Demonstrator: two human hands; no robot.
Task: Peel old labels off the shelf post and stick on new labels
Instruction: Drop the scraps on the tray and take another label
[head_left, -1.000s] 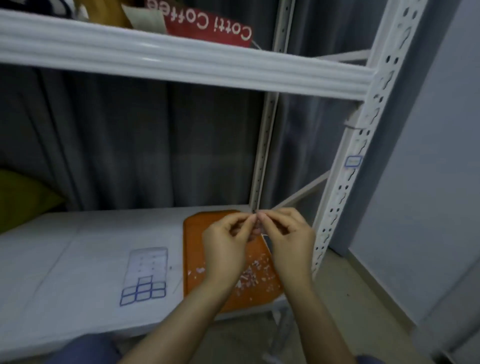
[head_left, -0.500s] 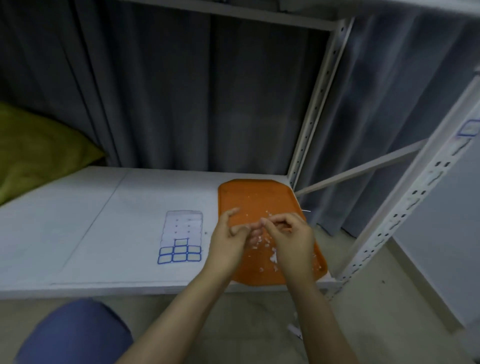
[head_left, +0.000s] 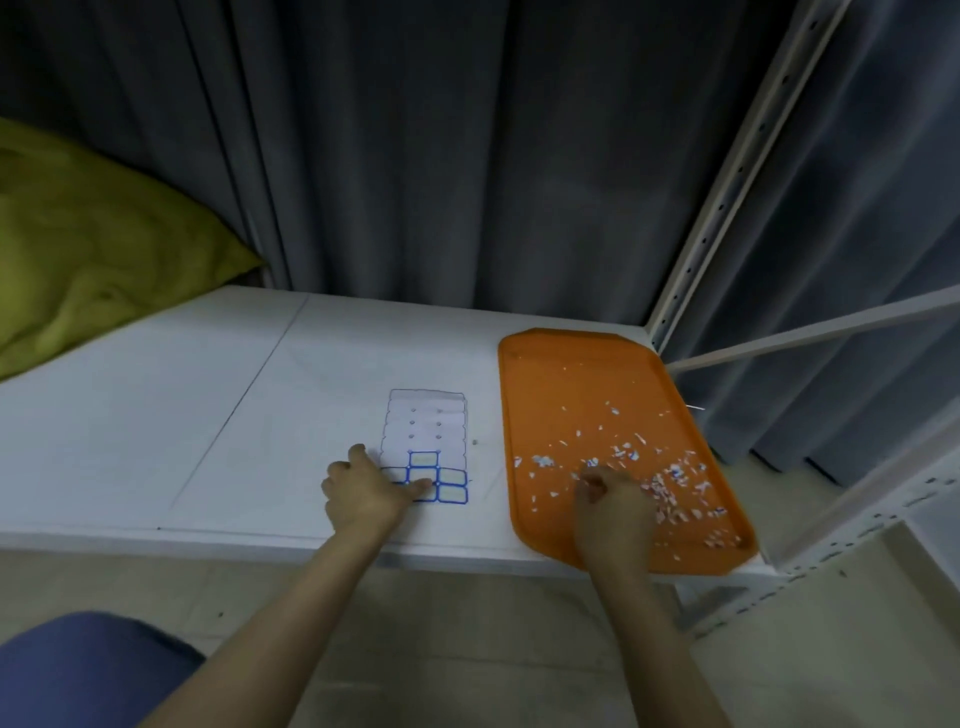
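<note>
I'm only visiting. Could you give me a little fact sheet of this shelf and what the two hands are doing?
Place: white shelf, grey curtain behind
Left hand: thumb touches the label sheet
Right hand: fingers curled, over the tray; any hold hidden
Tray: orange, strewn with scraps
Labels: few, blue-edged, at the sheet's near end
Also: green cushion, far left

Dark grey pleated curtain spans the entire far side, behind the white flat shelf board. White perforated metal upright stands at the far right corner, and a white slanted brace bar extends rightward. Olive-green fabric cushion lies on the board, far left. Beige tiled floor on the near side. Lighting dim.
</note>
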